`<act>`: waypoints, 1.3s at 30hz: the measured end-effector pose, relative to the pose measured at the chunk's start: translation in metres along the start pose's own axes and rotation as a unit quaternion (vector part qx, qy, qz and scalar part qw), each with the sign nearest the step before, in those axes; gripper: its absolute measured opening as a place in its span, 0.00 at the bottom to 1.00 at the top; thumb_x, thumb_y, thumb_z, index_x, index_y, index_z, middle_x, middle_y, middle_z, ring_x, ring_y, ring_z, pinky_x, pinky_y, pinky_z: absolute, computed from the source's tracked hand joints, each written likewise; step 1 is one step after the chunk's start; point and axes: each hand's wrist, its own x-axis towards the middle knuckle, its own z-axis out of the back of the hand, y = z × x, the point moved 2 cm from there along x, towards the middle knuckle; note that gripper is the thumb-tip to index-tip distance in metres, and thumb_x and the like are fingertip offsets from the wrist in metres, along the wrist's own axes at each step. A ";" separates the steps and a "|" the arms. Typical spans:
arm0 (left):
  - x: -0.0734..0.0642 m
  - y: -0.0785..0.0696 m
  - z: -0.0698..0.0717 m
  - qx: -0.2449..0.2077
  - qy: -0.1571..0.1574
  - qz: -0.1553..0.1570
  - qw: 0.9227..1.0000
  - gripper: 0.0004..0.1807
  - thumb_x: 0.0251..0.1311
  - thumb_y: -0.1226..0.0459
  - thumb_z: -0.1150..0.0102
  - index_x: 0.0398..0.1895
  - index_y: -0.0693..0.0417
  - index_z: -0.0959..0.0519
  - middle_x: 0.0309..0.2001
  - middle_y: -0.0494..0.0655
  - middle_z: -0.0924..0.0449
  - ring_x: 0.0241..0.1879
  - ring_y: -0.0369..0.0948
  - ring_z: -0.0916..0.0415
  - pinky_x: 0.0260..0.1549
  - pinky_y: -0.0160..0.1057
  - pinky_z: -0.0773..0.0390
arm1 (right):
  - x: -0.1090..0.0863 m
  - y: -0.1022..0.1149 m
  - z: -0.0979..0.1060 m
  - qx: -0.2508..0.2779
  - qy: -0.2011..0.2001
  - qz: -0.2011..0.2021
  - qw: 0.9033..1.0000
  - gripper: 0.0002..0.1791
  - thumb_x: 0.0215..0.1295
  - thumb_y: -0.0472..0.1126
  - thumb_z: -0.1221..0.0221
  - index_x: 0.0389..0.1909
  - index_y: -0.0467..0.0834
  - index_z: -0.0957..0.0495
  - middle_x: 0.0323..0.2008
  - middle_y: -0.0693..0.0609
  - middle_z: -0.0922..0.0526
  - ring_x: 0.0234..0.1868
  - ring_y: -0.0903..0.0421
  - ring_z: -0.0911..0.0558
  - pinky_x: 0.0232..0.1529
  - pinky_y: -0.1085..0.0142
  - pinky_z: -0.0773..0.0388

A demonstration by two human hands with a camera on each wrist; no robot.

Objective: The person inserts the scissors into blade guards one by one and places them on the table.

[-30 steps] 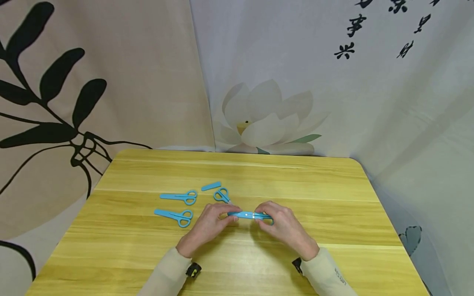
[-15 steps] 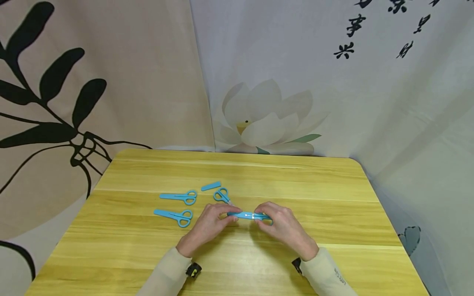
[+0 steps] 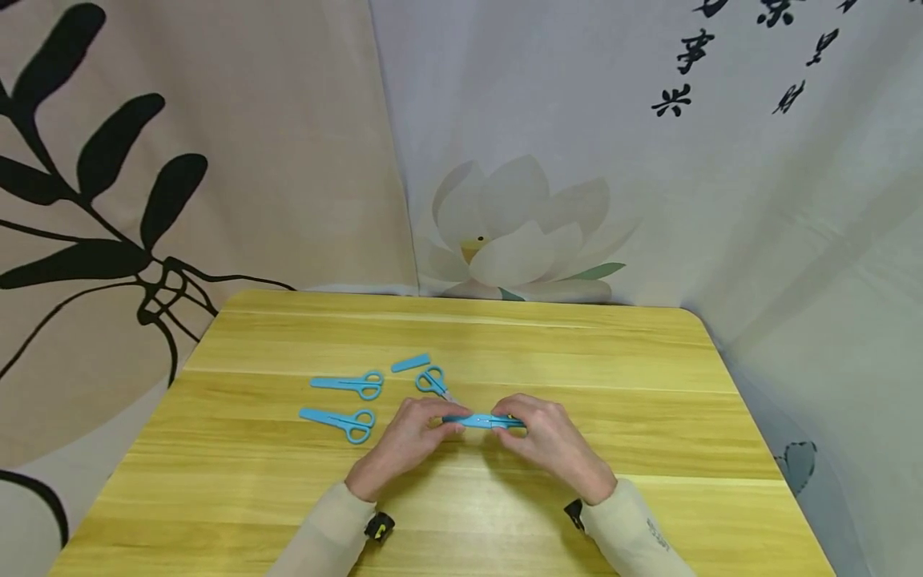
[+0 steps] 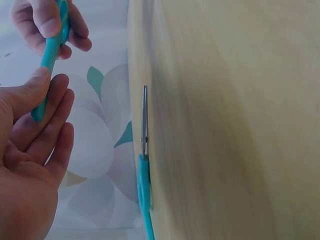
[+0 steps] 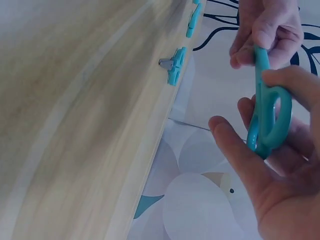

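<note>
Between both hands, a pair of blue scissors lies level in the head view, its blades inside a blue blade cover (image 3: 476, 420). My left hand (image 3: 407, 437) pinches the far left end of that cover between thumb and fingers. With thumb and fingers, my right hand (image 3: 551, 439) grips the scissors at the handle loops (image 5: 281, 117). Cover and handles meet with no metal showing between them. Just beyond my left fingertips rests another pair of blue scissors (image 3: 431, 380) with bare metal blades, also seen in the left wrist view. A loose blue blade cover (image 3: 411, 363) lies behind it.
Two covered blue scissors, one farther back (image 3: 348, 384) and one nearer (image 3: 337, 422), lie left of my left hand on the wooden table (image 3: 613, 361). A printed curtain (image 3: 288, 160) hangs behind the table's far edge.
The scissors have slid slightly left into the blade cover with my right hand. The strip of metal visible earlier between cover and handles is now hidden. My left hand stays nearly still.
</note>
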 end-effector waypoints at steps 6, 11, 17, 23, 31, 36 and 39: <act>0.002 -0.002 0.001 0.000 -0.001 0.003 1.000 0.13 0.62 0.67 0.28 0.50 0.50 0.11 0.47 0.41 0.11 0.54 0.44 0.17 0.56 0.51 0.19 | 0.001 -0.001 -0.001 0.009 -0.002 -0.006 1.000 0.10 0.59 0.35 0.26 0.40 0.43 0.13 0.43 0.51 0.12 0.41 0.57 0.12 0.40 0.65 0.14; 0.003 -0.004 0.000 0.019 0.008 -0.005 1.000 0.13 0.62 0.68 0.28 0.49 0.50 0.11 0.47 0.41 0.11 0.51 0.41 0.16 0.53 0.49 0.18 | -0.002 -0.004 -0.004 0.020 -0.006 -0.009 1.000 0.10 0.59 0.35 0.26 0.40 0.44 0.14 0.43 0.52 0.12 0.40 0.59 0.13 0.40 0.67 0.14; 0.004 -0.005 -0.001 0.045 0.010 -0.038 0.998 0.11 0.61 0.67 0.26 0.46 0.50 0.12 0.46 0.38 0.15 0.48 0.38 0.19 0.49 0.42 0.18 | -0.003 -0.005 -0.006 0.014 -0.008 0.000 1.000 0.09 0.59 0.35 0.26 0.39 0.44 0.15 0.43 0.52 0.13 0.39 0.60 0.14 0.38 0.68 0.15; 0.005 -0.005 -0.002 0.059 0.011 -0.042 0.997 0.09 0.61 0.63 0.25 0.44 0.48 0.12 0.44 0.35 0.22 0.43 0.34 0.25 0.42 0.37 0.23 | -0.004 -0.004 -0.007 0.011 -0.010 0.006 1.000 0.10 0.59 0.34 0.26 0.40 0.44 0.15 0.43 0.52 0.13 0.39 0.59 0.14 0.38 0.69 0.15; 0.004 -0.008 -0.001 0.077 0.009 -0.048 0.996 0.10 0.60 0.65 0.25 0.44 0.49 0.10 0.42 0.35 0.22 0.39 0.34 0.27 0.38 0.35 0.24 | -0.002 -0.001 -0.011 0.010 -0.011 0.011 1.000 0.12 0.57 0.32 0.26 0.41 0.43 0.16 0.44 0.52 0.14 0.40 0.58 0.13 0.39 0.69 0.15; 0.003 -0.007 0.000 0.079 0.000 -0.065 0.995 0.09 0.60 0.67 0.26 0.43 0.51 0.11 0.42 0.37 0.22 0.38 0.34 0.27 0.37 0.34 0.23 | -0.001 0.002 -0.013 0.017 0.002 -0.003 1.000 0.12 0.59 0.34 0.26 0.43 0.43 0.16 0.46 0.52 0.14 0.42 0.57 0.13 0.42 0.67 0.15; 0.001 -0.007 0.000 0.085 -0.007 -0.075 0.994 0.09 0.61 0.67 0.27 0.43 0.52 0.12 0.42 0.39 0.21 0.40 0.35 0.27 0.39 0.36 0.22 | 0.000 0.004 -0.013 0.021 0.012 -0.013 1.000 0.15 0.61 0.37 0.26 0.47 0.42 0.16 0.49 0.51 0.15 0.46 0.55 0.14 0.44 0.63 0.14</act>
